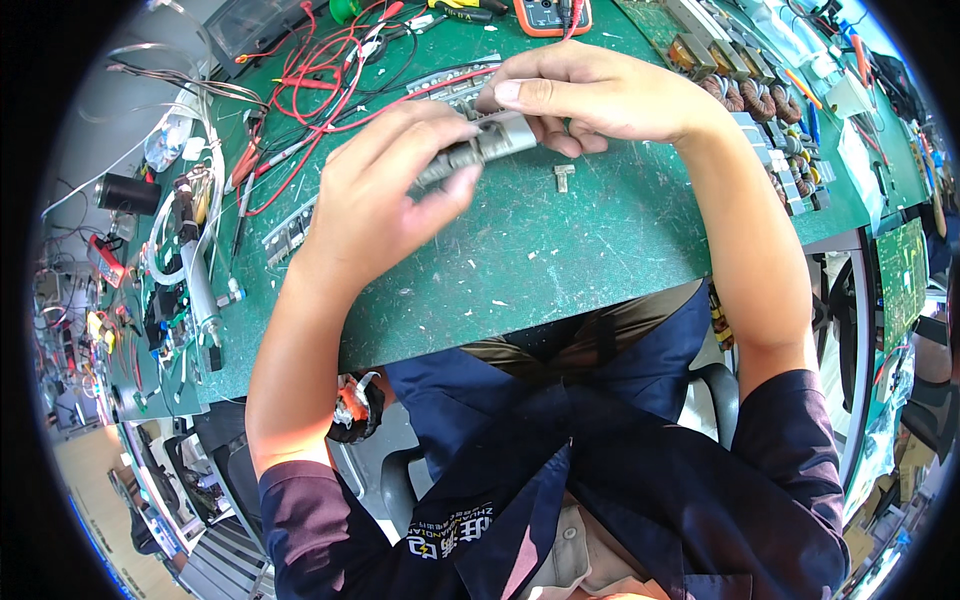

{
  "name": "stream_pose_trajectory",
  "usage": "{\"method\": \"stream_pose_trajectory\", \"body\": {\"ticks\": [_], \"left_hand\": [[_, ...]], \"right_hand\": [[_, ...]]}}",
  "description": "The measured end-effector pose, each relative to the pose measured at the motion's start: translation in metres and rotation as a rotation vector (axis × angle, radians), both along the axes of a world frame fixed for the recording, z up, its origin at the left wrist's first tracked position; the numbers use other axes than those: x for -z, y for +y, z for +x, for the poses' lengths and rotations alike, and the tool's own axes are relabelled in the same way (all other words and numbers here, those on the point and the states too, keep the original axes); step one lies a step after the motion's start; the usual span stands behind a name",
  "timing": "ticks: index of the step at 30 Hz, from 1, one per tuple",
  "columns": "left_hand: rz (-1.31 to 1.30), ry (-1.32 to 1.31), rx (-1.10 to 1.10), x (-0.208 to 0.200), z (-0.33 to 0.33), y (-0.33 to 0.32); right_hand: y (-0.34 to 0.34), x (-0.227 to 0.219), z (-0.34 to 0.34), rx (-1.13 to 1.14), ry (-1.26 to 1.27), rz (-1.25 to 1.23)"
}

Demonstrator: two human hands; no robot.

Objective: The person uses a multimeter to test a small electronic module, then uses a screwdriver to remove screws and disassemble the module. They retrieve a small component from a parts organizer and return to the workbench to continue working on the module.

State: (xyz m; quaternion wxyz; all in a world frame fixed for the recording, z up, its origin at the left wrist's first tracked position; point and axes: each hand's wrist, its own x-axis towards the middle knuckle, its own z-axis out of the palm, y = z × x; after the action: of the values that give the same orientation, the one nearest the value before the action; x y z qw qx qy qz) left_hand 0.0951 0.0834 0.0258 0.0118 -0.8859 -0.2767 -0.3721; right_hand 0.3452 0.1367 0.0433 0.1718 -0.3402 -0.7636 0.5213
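My left hand [385, 180] is closed on a grey metal block [510, 138], long and ridged, raised above the green work mat. Its thumb lies along the near side and the fingers bend over the top. At the block's right end is my right hand [610, 95], its fingers curled in; whatever it pinches is hidden by the fingers. A small T-shaped metal piece [564, 178] lies on the mat just below the right hand. Behind the hands sits a row of grey metal parts [450, 84], partly covered. Another metal strip [290, 236] lies beside my left forearm.
Red test leads [310, 80] tangle at the back left, near a bundle of pale cables [205, 150]. An orange multimeter [553, 16] stands at the back. Copper-wound coils [758, 100] and circuit boards line the right. The mat's front edge [520, 328] runs before my lap.
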Motion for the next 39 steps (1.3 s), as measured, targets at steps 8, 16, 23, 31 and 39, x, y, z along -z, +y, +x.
{"method": "stream_pose_trajectory", "body": {"ticks": [8, 16, 23, 31, 39], "left_hand": [[0.164, -0.095, 0.051, -0.003, -0.004, 0.001], [0.284, 0.088, -0.057, 0.001, -0.004, 0.016], [0.271, 0.068, -0.058, 0.001, 0.0, 0.02], [0.297, 0.048, -0.032, -0.003, 0.003, 0.023], [0.315, 0.052, -0.01, -0.005, 0.003, 0.023]], "right_hand": [[-0.01, 0.006, -0.017, -0.079, 0.448, -0.569], [-0.015, 0.012, -0.027, -0.003, 0.578, -0.605], [-0.017, 0.013, -0.026, -0.022, 0.629, -0.576], [-0.019, 0.01, -0.024, -0.041, 0.663, -0.564], [-0.02, 0.011, -0.025, -0.051, 0.676, -0.572]]}}
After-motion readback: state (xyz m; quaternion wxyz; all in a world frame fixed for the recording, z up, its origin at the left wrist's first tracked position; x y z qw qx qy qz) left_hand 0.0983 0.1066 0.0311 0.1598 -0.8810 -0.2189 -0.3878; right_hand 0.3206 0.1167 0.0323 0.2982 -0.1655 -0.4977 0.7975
